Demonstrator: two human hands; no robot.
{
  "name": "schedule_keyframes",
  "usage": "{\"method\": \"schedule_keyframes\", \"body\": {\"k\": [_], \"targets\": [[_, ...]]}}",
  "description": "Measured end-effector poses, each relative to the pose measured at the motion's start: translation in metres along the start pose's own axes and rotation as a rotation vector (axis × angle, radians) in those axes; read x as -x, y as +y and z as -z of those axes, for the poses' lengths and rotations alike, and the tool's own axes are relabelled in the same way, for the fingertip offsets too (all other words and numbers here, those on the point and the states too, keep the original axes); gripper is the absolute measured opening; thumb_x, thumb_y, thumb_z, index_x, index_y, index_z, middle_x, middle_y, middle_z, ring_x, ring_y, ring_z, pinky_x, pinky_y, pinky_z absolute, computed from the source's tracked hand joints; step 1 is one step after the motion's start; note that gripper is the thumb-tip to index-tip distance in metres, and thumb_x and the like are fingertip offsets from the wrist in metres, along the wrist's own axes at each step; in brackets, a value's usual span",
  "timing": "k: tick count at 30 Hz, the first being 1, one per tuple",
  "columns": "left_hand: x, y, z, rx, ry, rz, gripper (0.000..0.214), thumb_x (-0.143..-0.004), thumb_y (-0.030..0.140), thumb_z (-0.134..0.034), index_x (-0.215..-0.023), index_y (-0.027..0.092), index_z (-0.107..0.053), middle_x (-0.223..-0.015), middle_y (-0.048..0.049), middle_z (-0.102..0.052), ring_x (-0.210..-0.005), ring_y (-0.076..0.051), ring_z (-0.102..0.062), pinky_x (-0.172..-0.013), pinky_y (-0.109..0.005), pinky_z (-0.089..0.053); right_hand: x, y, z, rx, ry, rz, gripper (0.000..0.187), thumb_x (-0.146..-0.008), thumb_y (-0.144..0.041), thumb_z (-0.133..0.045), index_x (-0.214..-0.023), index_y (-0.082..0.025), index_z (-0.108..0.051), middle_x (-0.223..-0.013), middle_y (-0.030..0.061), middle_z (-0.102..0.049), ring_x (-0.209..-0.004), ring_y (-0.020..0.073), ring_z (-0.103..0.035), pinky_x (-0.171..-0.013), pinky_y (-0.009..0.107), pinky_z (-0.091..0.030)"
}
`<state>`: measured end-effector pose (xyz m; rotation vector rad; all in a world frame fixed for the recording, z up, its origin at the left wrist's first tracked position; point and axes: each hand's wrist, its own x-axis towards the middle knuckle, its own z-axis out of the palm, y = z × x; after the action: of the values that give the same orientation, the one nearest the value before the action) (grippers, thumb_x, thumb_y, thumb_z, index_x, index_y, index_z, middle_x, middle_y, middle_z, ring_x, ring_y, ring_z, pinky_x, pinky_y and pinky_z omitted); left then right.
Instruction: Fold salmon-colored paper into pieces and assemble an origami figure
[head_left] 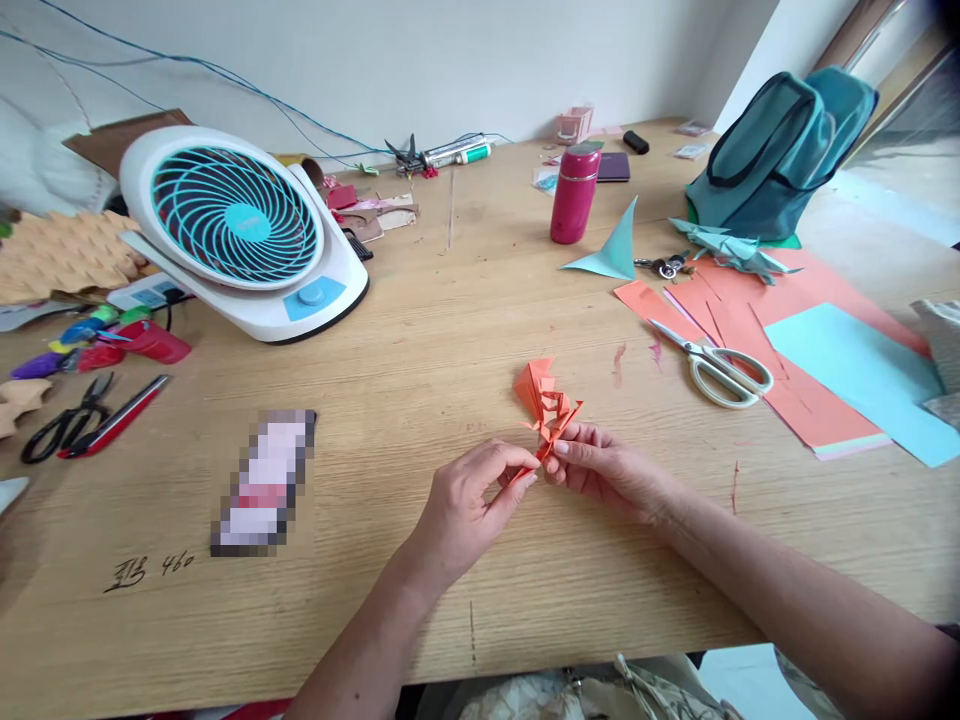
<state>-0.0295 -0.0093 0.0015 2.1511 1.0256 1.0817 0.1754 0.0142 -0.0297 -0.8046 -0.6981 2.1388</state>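
Note:
An orange folded-paper figure [538, 388] with several thin points is held above the wooden table, near its middle. My left hand [480, 490] pinches the figure's lower left tip between thumb and fingers. From the other side, my right hand [600, 462] grips the lower right part, thumb on top; its curled fingers hide some of the folds. Both hands are closed on the same paper and nearly touch. White-handled scissors [724, 370] lie to the right, partly on orange sheets [825, 405] and beside a light blue sheet [847, 360].
A white fan [247, 230] stands at the left back. Pliers [71, 420], a red cutter [112, 415] and a pixelated phone-shaped object [262, 485] lie in front of it. A pink flask [576, 195], blue folded papers [611, 250], keys [667, 267] and a teal bag [772, 160] occupy the right back.

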Motion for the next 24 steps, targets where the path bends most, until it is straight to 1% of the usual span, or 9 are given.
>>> {"method": "schedule_keyframes", "body": {"k": [3,7,10,14,16,19,22,24], "targets": [[-0.0003,0.0001,0.0013,0.083,-0.040,0.030,0.014,-0.094,0.011,-0.062,-0.100,0.022,-0.067,-0.090,-0.0016,-0.077,-0.081,-0.014,-0.072,-0.076,-0.024,-0.056,0.0009,-0.0004,0.0001,0.051,-0.016,0.003,0.029,-0.069,-0.037,-0.092,-0.083,-0.017,-0.076,-0.075,0.0002,-0.072,-0.067,0.0089,-0.063,-0.069,0.020,-0.051],[-0.0009,-0.0013,0.0018,0.203,-0.106,0.035,0.014,-0.097,0.011,-0.059,-0.100,0.021,-0.069,-0.090,-0.0029,-0.078,-0.083,-0.014,-0.075,-0.079,-0.026,-0.058,0.0010,0.0013,0.0007,0.122,-0.038,0.016,0.031,-0.070,-0.041,-0.090,-0.082,-0.017,-0.076,-0.075,0.0006,-0.072,-0.068,0.0098,-0.063,-0.069,0.021,-0.051],[-0.0003,-0.0022,0.0008,0.291,-0.096,0.098,0.011,-0.095,0.012,-0.062,-0.098,0.020,-0.070,-0.089,-0.0035,-0.078,-0.080,-0.015,-0.076,-0.077,-0.025,-0.060,0.0009,0.0022,0.0007,0.161,-0.039,0.053,0.032,-0.070,-0.043,-0.090,-0.082,-0.018,-0.076,-0.078,0.0012,-0.072,-0.071,0.0107,-0.063,-0.071,0.022,-0.051],[0.0019,-0.0031,-0.0014,0.450,-0.068,0.208,0.009,-0.093,0.012,-0.065,-0.096,0.019,-0.069,-0.095,-0.0042,-0.078,-0.078,-0.014,-0.076,-0.073,-0.022,-0.062,0.0012,0.0019,0.0007,0.160,-0.036,0.092,0.030,-0.071,-0.043,-0.090,-0.080,-0.018,-0.075,-0.077,0.0003,-0.071,-0.070,0.0105,-0.062,-0.071,0.023,-0.050],[0.0027,-0.0043,-0.0025,0.464,-0.066,0.221,0.009,-0.092,0.011,-0.066,-0.095,0.019,-0.068,-0.094,-0.0039,-0.077,-0.080,-0.014,-0.077,-0.074,-0.022,-0.062,0.0013,0.0019,0.0007,0.160,-0.041,0.105,0.029,-0.071,-0.042,-0.090,-0.081,-0.019,-0.076,-0.077,0.0002,-0.071,-0.071,0.0102,-0.061,-0.071,0.022,-0.049],[0.0028,-0.0062,-0.0042,0.413,-0.035,0.208,0.010,-0.090,0.009,-0.066,-0.093,0.019,-0.068,-0.091,-0.0035,-0.076,-0.080,-0.014,-0.076,-0.075,-0.022,-0.061,0.0010,0.0029,0.0002,0.163,-0.054,0.134,0.028,-0.073,-0.042,-0.089,-0.083,-0.019,-0.077,-0.078,0.0001,-0.071,-0.070,0.0095,-0.060,-0.073,0.022,-0.049],[0.0015,-0.0064,-0.0054,0.405,0.000,0.216,0.013,-0.088,0.006,-0.065,-0.090,0.019,-0.068,-0.088,-0.0027,-0.074,-0.074,-0.012,-0.072,-0.070,-0.020,-0.058,0.0004,0.0049,-0.0006,0.166,-0.063,0.165,0.027,-0.074,-0.042,-0.088,-0.086,-0.020,-0.077,-0.080,-0.0004,-0.070,-0.071,0.0093,-0.058,-0.075,0.023,-0.048],[0.0003,-0.0054,-0.0055,0.426,-0.017,0.222,0.013,-0.089,0.006,-0.063,-0.090,0.018,-0.067,-0.088,-0.0025,-0.074,-0.070,-0.010,-0.069,-0.066,-0.019,-0.056,0.0004,0.0057,-0.0009,0.177,-0.069,0.177,0.027,-0.076,-0.042,-0.087,-0.087,-0.020,-0.076,-0.080,-0.0008,-0.068,-0.071,0.0096,-0.057,-0.075,0.023,-0.048]]}}
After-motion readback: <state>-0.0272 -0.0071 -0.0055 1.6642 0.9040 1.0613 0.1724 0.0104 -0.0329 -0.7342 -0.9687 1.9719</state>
